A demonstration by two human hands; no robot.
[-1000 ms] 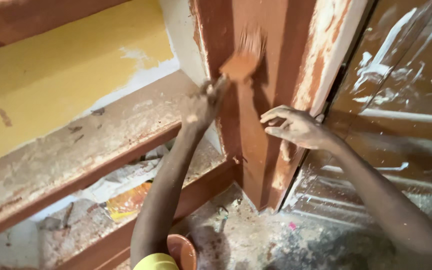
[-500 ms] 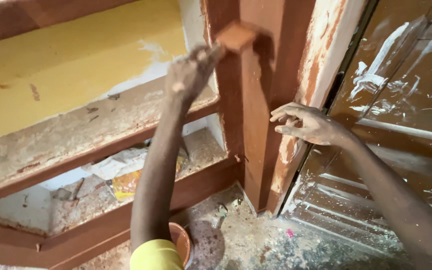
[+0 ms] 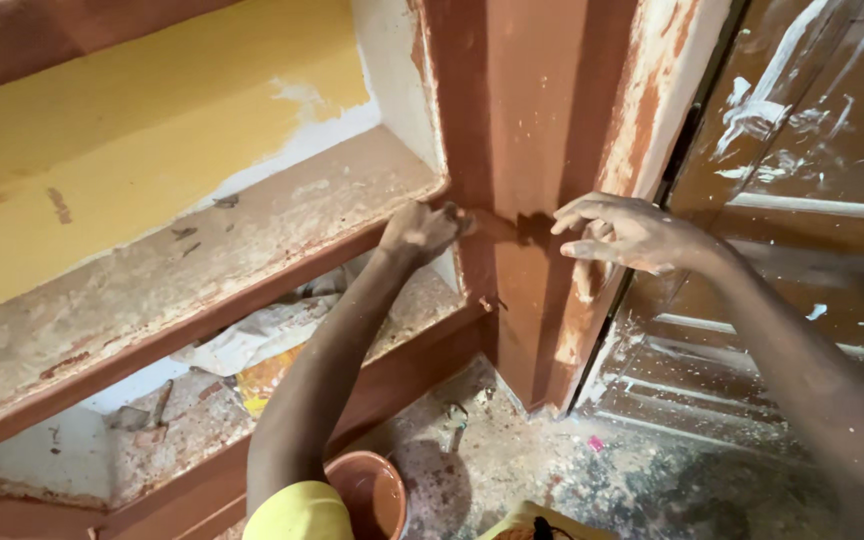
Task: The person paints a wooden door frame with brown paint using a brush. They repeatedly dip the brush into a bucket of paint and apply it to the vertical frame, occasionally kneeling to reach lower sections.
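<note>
1. My left hand is closed around the handle of a paintbrush. The bristles lie flat against the reddish-brown post, about halfway up its visible length.
2. My right hand holds nothing. Its fingers are spread and partly curled, and the fingertips rest on the right edge of the post, level with the brush.
3. A small clay-coloured paint pot stands on the floor, below and to the left of the post's foot, directly under my left forearm.
4. The lower shelf meets the post on its left side. Its top is dusty and bare; crumpled paper lies in the compartment beneath.
5. The door panel, right of the post, is glossy brown with pale smears.
6. Risk: my right fingertips sit on a face that looks freshly coated. Pressure there could print or drag the wet paint.
7. Risk: the brush works close to the pale wall strip left of the post. A wide stroke could stain it.
8. Risk: my left elbow hangs above the pot. A low sweep could tip it and spill onto the floor.
</note>
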